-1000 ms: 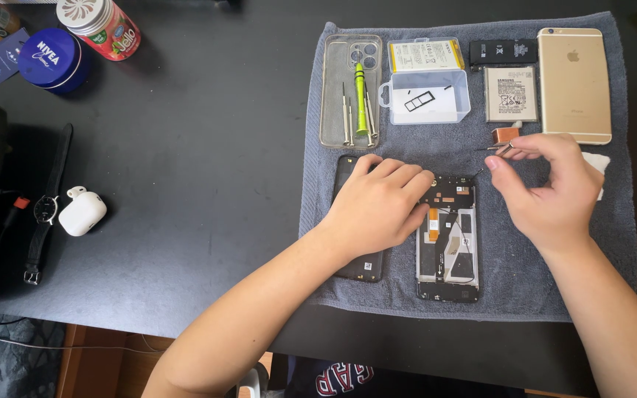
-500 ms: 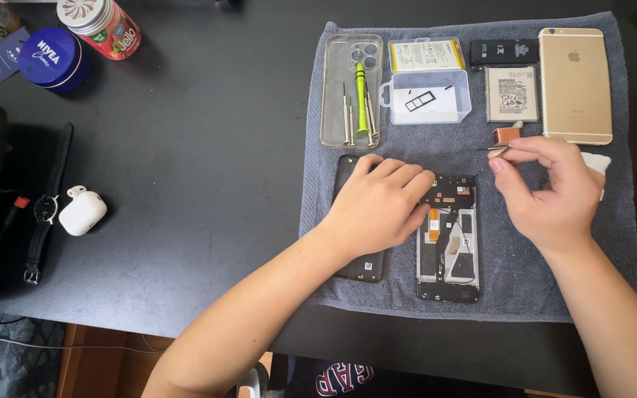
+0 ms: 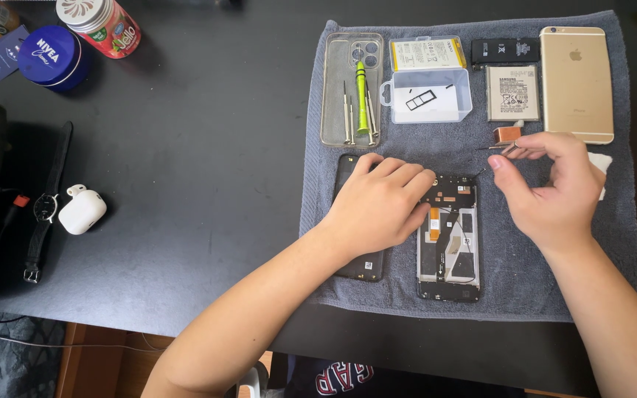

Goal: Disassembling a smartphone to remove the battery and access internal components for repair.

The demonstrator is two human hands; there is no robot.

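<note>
Left hand: the left hand [image 3: 381,203] lies palm down on the towel [image 3: 613,243], fingers together and gently curled, resting across a dark back cover [image 3: 363,262] and touching the top left corner of the opened phone [image 3: 449,236]. It grips nothing.
Right hand: the right hand [image 3: 554,191] hovers just right of the opened phone's top edge, thumb and forefinger pinched on thin tweezers [image 3: 497,147] whose tip points left.
Opened phone: lies flat near the towel's front edge, middle, back off, with circuit board and an orange ribbon showing.
Back cover: just left of the opened phone, mostly hidden under the left hand.
Copper part: a small copper block [image 3: 508,134] sits just above the tweezers.
Towel's far edge: a clear case [image 3: 333,88] holding screwdrivers [image 3: 361,99] at the left corner, then a clear box [image 3: 429,96], two batteries [image 3: 512,92], and a gold phone [image 3: 576,85] face down at the right.
Table [image 3: 200,147]: dark; near its left edge lie a watch [image 3: 42,210] and a white earbud case [image 3: 82,210]; at the far left corner stand a blue tin [image 3: 54,57] and a red can [image 3: 105,26].
</note>
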